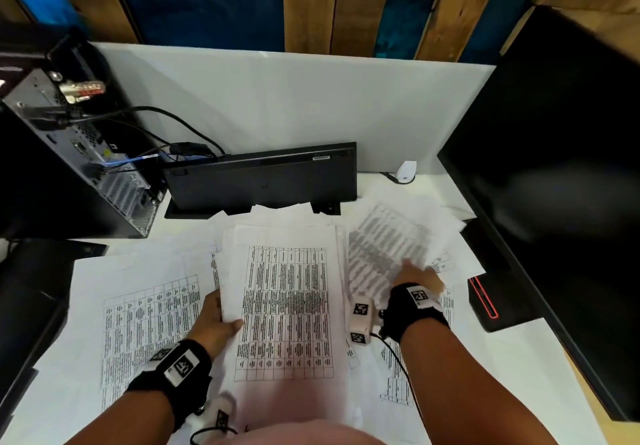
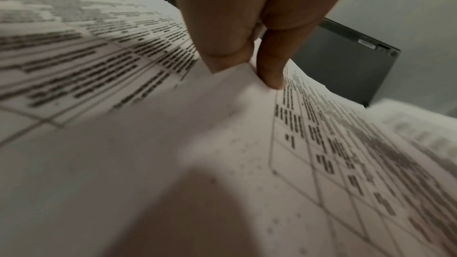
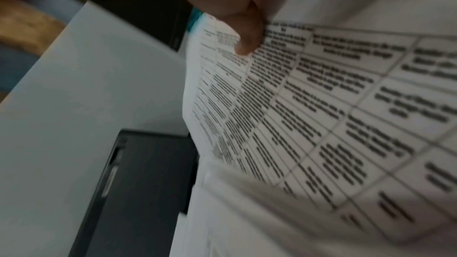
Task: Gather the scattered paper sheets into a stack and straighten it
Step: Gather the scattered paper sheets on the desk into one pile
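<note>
From above, the left hand (image 1: pixel 215 320) pinches the stack (image 1: pixel 287 306) by its left edge, mid-desk, long side pointing away. The right hand (image 1: pixel 417 280) grips a blurry loose sheet (image 1: pixel 388 247) just right of it. The left wrist view shows fingers (image 2: pixel 270 69) clamped on paper; the right wrist view shows a fingertip (image 3: pixel 248 36) on the sheet.

Two hands in view: left hand (image 1: pixel 214 323), right hand (image 1: pixel 417 280). Each wrist carries one black band with white square-code tags, two bands in all.

One gathered stack of white printed table sheets (image 1: pixel 285 306) at centre. One blurred printed sheet (image 1: pixel 384 254) at the right hand. Loose white sheets lie under and around these on the white desk (image 1: pixel 519 358); they overlap, so no exact count.

One black keyboard propped on edge (image 1: pixel 259 181). One black monitor (image 1: pixel 561 184). One black desktop computer tower (image 1: pixel 69 153). One small white mouse-like object (image 1: pixel 406 171). One small black box with red trim (image 1: pixel 485 300).
</note>
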`<act>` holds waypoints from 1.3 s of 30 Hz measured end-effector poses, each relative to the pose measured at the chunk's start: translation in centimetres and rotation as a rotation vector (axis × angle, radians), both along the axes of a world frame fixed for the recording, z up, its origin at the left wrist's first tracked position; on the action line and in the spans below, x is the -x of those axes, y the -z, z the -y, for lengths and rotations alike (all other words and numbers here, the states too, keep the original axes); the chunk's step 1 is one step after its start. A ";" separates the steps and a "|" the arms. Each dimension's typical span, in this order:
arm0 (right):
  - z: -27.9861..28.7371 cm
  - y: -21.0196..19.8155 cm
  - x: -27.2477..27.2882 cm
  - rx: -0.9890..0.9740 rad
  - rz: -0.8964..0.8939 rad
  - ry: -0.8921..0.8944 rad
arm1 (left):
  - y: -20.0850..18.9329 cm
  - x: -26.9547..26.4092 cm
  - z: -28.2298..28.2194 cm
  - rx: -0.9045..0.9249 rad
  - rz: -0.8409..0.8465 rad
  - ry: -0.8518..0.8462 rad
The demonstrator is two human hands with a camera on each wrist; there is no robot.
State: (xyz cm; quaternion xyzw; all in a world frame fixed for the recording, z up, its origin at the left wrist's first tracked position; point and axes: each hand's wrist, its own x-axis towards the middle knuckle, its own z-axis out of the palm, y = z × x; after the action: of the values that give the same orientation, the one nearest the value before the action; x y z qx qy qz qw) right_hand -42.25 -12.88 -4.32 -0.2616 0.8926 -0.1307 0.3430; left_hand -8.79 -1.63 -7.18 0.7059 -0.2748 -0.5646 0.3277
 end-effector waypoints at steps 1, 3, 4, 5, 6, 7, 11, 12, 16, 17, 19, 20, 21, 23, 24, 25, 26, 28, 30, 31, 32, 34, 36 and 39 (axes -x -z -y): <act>0.1 2.4 1.6 -0.014 -0.011 -0.012 | 0.0 -0.1 -0.2 0.004 -0.024 -0.030; -0.2 4.9 3.2 0.003 -0.018 0.027 | -0.2 -0.1 -0.6 0.018 -0.061 -0.069; 0.4 8.1 5.1 0.020 0.005 0.033 | -0.3 -0.1 -0.7 0.026 -0.068 -0.074; 1.1 9.2 6.0 -0.033 0.112 0.057 | -0.3 -0.1 -0.7 0.032 -0.069 -0.074; 1.6 8.1 5.7 -0.010 0.125 0.113 | -0.3 -0.1 -0.7 0.036 -0.064 -0.075; 1.3 6.6 5.3 -0.007 0.225 0.137 | -0.3 0.0 -0.7 0.035 -0.055 -0.078; 0.5 0.3 3.4 0.173 0.423 0.243 | -0.4 0.1 -0.6 0.024 -0.039 -0.069; 0.5 -0.8 2.9 0.243 0.383 0.295 | -0.5 0.2 -0.6 0.021 -0.031 -0.059; -0.5 -6.6 0.1 0.533 -0.037 0.079 | -1.2 0.2 -0.5 -0.010 -0.033 -0.015; -0.8 -8.3 -0.3 0.622 -0.092 0.018 | -1.3 0.2 -0.5 -0.007 -0.032 -0.004; -1.2 -11.9 -0.9 0.837 -0.126 -0.075 | -1.6 0.3 -0.4 0.054 -0.038 -0.014; -1.3 -13.8 -1.1 0.975 -0.113 -0.090 | -1.9 0.5 -0.4 0.091 -0.046 -0.016; -1.4 -15.7 -1.4 1.123 -0.054 -0.094 | -2.1 0.6 -0.5 0.126 -0.036 -0.001; -1.4 -19.0 -1.6 1.353 0.052 -0.077 | -2.6 0.7 -0.6 0.173 0.003 0.084; -1.5 -20.2 -1.6 1.426 0.085 -0.064 | -2.8 0.5 -0.7 0.181 0.021 0.152; -1.5 -21.1 -1.6 1.455 0.120 -0.058 | -2.7 0.3 -0.8 0.188 0.042 0.223; -1.3 -21.5 -1.4 1.429 0.129 -0.059 | -2.7 0.0 -0.9 0.182 0.073 0.280; -0.8 -20.6 -1.5 1.226 0.083 -0.147 | -2.8 -0.2 -0.9 0.153 0.120 0.372; -0.2 -17.1 -2.2 0.933 -0.002 -0.266 | -3.2 0.2 -0.7 0.090 0.121 0.333; -0.2 -15.2 -2.9 0.813 -0.019 -0.322 | -3.6 0.4 -0.7 0.061 0.073 0.281; -0.3 -13.4 -3.6 0.695 -0.013 -0.381 | -4.0 0.7 -0.7 0.024 -0.005 0.232; -1.1 -10.1 -5.3 0.484 0.038 -0.497 | -4.6 0.9 -0.6 -0.030 -0.132 0.153; -2.3 -7.1 -6.8 0.289 0.038 -0.604 | -4.4 0.6 -0.5 -0.076 -0.151 0.105; -4.0 -4.2 -8.9 0.213 0.108 -0.570 | -3.9 0.6 -0.1 -0.115 -0.151 0.112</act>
State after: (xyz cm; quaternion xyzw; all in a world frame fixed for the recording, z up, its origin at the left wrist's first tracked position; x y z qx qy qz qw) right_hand -33.36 -8.87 -0.17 -0.5286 0.7450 -0.1357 0.3836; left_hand -9.41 -1.52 -3.29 0.6626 -0.2555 -0.6485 0.2743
